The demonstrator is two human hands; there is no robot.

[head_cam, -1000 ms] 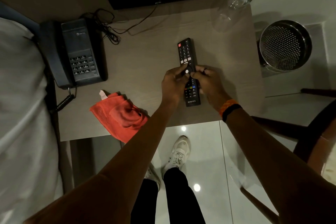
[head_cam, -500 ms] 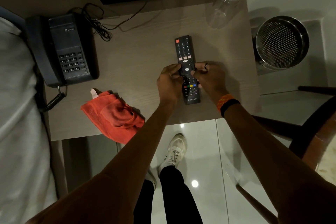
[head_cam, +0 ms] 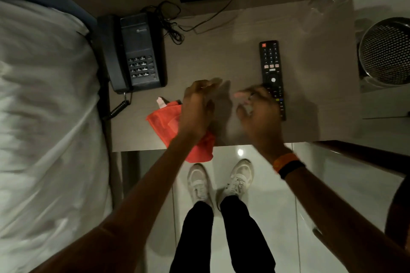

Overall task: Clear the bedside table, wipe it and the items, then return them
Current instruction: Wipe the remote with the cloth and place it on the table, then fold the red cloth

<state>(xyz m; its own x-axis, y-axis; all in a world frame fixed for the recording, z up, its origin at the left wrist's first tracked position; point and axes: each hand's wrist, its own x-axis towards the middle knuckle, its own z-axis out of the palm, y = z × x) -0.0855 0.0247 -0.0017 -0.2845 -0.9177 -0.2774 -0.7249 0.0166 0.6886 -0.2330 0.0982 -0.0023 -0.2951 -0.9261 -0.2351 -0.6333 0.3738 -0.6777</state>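
Your left hand (head_cam: 197, 106) and right hand (head_cam: 258, 109) both blurred, prob empty; slim black plastic TV remote (head_cam: 272, 73) flat on grey-brown tabletop (head_cam: 221, 51), crumpled red cloth (head_cam: 177, 126) at front edge.

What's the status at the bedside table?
Left hand and right hand empty, blurred above table. Remote lies flat. Red cloth at front edge. Phone not in the way.

matt wood table (head_cam: 221, 55), red cloth (head_cam: 164, 122), plastic remote (head_cam: 271, 60)
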